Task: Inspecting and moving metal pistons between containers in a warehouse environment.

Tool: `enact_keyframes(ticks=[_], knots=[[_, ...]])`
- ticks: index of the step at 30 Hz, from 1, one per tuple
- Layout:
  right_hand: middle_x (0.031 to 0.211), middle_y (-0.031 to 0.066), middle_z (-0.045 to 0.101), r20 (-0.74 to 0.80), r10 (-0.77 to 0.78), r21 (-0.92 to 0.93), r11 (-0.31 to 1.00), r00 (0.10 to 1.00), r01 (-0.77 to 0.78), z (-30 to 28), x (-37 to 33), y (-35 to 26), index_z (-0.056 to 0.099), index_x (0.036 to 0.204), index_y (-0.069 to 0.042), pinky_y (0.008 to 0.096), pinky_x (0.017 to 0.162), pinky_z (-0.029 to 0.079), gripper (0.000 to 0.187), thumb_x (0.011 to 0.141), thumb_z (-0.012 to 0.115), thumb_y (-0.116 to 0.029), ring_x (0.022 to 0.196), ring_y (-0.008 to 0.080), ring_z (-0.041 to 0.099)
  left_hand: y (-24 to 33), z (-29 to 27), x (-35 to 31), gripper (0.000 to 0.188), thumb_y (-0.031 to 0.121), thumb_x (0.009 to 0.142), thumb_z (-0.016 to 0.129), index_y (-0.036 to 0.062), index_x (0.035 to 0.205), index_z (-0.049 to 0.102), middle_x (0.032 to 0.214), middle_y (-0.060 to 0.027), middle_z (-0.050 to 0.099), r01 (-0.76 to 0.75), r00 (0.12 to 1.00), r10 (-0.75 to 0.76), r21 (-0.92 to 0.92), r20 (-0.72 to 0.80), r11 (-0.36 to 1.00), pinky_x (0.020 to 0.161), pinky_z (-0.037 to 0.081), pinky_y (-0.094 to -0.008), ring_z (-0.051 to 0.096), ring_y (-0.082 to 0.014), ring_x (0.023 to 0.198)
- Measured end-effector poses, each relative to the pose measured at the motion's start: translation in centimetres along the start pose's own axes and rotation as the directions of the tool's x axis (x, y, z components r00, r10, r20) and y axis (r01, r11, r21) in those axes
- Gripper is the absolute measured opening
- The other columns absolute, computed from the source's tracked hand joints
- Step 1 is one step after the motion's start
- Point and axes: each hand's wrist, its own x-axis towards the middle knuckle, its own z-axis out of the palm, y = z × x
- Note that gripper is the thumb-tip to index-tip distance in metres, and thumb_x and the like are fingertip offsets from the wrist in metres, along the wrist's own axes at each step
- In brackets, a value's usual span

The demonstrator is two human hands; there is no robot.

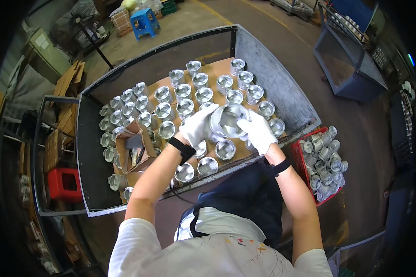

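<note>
Both of my white-gloved hands grip one silvery metal piston (229,121), raised above the cart with its hollow end facing up. My left hand (199,124) is wrapped round its left side. On its right side, the fingers of my right hand (259,131) close, with the thumb over the rim. Beneath and around my hands, rows of similar pistons (183,91) stand on a brown cardboard sheet (217,69) inside the grey metal cart (275,69). My hands and the held piston hide some of those below.
An open cardboard box (143,154) with small tools sits among the pistons. A red crate (302,161) heaped with metal parts stands right of me. A red stool (64,183) is left, a blue stool (144,23) beyond the cart. Another cart (351,69) stands far right.
</note>
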Motion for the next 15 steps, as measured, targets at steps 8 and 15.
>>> enact_keyframes(ticks=[8, 15], knots=[[0.095, 0.0226, 0.068, -0.108, -0.195, -0.889, 0.459, 0.975, -0.007, -0.2, 0.6, -0.9, 0.056, 0.118, -0.008, 0.0496, 0.074, 0.053, 0.034, 0.094, 0.051, -0.032, 0.085, 0.0384, 0.067, 1.7, 4.0, -1.0, 0.042, 0.034, 0.093, 0.061, 0.0038, 0.123, 0.062, 0.071, -0.0014, 0.063, 0.036, 0.994, 0.085, 0.921, -0.074, 0.387, 0.048, 0.043, -0.0248, 0.055, -0.0083, 0.053], [0.111, 0.0194, 0.065, 0.244, -0.442, -0.884, 0.264, 0.863, 0.385, -2.9, 0.8, 0.9, 0.060, 0.121, -0.010, 0.0462, 0.074, 0.053, 0.034, 0.099, 0.050, -0.034, 0.088, 0.0358, 0.066, 1.0, -2.2, 3.2, 0.021, 0.018, 0.090, 0.060, 0.0026, 0.103, 0.066, 0.077, -0.0026, 0.065, 0.044, 0.942, 0.240, 0.797, -0.233, 0.603, 0.046, 0.042, -0.0260, 0.054, -0.0085, 0.053]])
